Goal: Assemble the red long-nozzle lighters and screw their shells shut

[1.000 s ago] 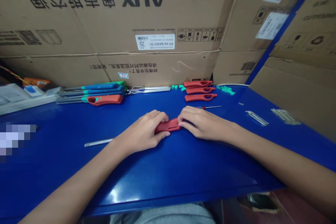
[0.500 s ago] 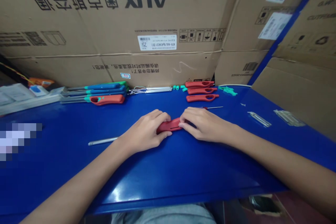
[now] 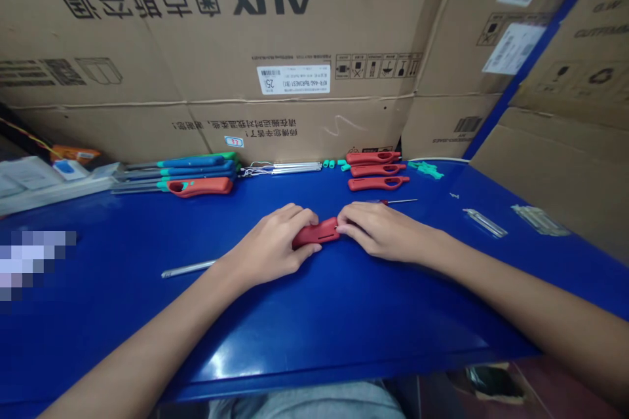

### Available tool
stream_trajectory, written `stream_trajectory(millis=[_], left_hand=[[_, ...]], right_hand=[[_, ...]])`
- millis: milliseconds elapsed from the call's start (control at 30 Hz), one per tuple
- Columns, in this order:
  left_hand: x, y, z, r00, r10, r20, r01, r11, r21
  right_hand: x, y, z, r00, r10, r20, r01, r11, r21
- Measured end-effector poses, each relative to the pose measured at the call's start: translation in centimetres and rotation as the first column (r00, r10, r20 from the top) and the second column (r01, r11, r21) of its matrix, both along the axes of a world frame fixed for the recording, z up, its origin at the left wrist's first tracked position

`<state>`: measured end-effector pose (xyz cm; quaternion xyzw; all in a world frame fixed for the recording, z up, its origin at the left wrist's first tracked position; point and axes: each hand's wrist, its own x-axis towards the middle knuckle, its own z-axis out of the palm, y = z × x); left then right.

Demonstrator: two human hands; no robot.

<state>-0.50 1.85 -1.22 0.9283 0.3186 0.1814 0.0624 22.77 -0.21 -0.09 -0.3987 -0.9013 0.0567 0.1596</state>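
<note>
The left hand (image 3: 271,243) and right hand (image 3: 376,230) are gripping a red plastic handle (image 3: 315,233) by opposite ends (two closed hands steady it well), holding it mid-way along the blue workbench (image 3: 344,334).

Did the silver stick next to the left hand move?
No, it looks like it stayed put. Against the red lighter handle on the far side, the silver stick sits in about the same spot.

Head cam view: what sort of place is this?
Probably a small hand-assembly workstation: a blue workbench, rows of red lighter-style handles beside thin metal rods, and AUX cardboard cartons stacked behind.
</note>
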Motion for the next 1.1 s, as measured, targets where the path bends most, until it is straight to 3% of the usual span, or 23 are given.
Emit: stream_trajectory(millis=[867, 967, 1100], left_hand=[[0.39, -0.17, 0.00, 1.000, -0.025, -0.019, 0.024, 1.000, -0.013], [0.30, -0.22, 0.03, 0.999, -0.026, -0.047, 0.025, 0.999, -0.027], [0.22, -0.36, 0.11, 0.996, -0.021, -0.085, 0.016, 0.998, -0.057]], right_hand=[[-0.55, -0.26, -0.45, 0.994, -0.093, -0.062, 0.091, 0.995, -0.035], [-0.53, -0.11, -0.59, 0.982, -0.138, -0.127, 0.125, 0.986, -0.107], [-0.48, 0.50, -0.95, 0.952, -0.204, -0.228, 0.126, 0.940, -0.316]])
